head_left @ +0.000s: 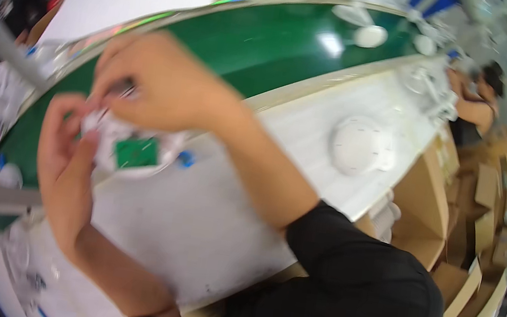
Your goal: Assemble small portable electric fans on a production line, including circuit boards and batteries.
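My left hand [68, 165] grips the edge of a round white plastic housing [172, 147], thumb on top and fingers curled at its far side. A green circuit board [136, 153] sits in the housing. Just above it is my right hand [160, 84], its fingers closed in a pinch near the left fingertips. A small dark, shiny piece [125, 87] shows between the right fingers, too blurred to name. A small blue part [186, 159] lies beside the housing's right edge.
A green conveyor belt [269, 44] curves along the far side, carrying white round parts [370, 37]. Farther right on the white worktable [296, 132] lies a white round cover [359, 146]. Open cardboard boxes [421, 208] stand at the right. Another person [478, 106] works at the far right.
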`<state>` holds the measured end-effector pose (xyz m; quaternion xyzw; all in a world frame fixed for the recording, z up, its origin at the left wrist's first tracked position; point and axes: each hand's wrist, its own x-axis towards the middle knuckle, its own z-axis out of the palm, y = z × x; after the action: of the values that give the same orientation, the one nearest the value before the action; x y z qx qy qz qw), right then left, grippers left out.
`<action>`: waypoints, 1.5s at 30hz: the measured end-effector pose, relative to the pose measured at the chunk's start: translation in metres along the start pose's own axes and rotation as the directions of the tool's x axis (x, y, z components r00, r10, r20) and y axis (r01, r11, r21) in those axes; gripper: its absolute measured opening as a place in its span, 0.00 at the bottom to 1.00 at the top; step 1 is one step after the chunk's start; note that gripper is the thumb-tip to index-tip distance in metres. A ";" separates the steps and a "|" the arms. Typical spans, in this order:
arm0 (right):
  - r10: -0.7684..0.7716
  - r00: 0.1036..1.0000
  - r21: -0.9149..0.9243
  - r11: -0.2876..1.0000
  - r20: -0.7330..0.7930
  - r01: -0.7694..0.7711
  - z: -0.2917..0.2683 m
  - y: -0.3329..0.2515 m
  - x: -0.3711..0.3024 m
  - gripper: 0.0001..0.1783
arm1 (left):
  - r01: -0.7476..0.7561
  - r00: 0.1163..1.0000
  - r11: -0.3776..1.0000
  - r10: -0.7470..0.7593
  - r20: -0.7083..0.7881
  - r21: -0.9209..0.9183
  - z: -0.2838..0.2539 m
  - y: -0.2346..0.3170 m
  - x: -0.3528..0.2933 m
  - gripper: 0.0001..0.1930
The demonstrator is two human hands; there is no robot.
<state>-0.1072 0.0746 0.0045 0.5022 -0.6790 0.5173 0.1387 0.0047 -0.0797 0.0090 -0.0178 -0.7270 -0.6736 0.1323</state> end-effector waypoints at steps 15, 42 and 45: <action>0.006 0.995 0.043 0.999 -0.096 -0.002 0.006 -0.009 -0.003 0.05 | 0.070 0.996 0.997 -0.069 0.050 -0.025 -0.011 -0.003 0.000 0.07; 0.749 0.612 0.399 0.495 0.255 -0.772 0.002 0.021 -0.005 0.09 | -0.046 0.841 0.991 0.107 -0.530 0.128 -0.010 -0.038 0.027 0.09; 0.772 0.632 0.605 0.470 0.072 -0.643 0.033 0.040 -0.008 0.06 | 0.019 0.831 0.970 0.119 -0.544 0.241 -0.014 -0.041 0.026 0.10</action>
<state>-0.1258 0.0498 -0.0377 0.1321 -0.6146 0.7571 -0.1777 -0.0267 -0.1008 -0.0242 0.1746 -0.7314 -0.5548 0.3560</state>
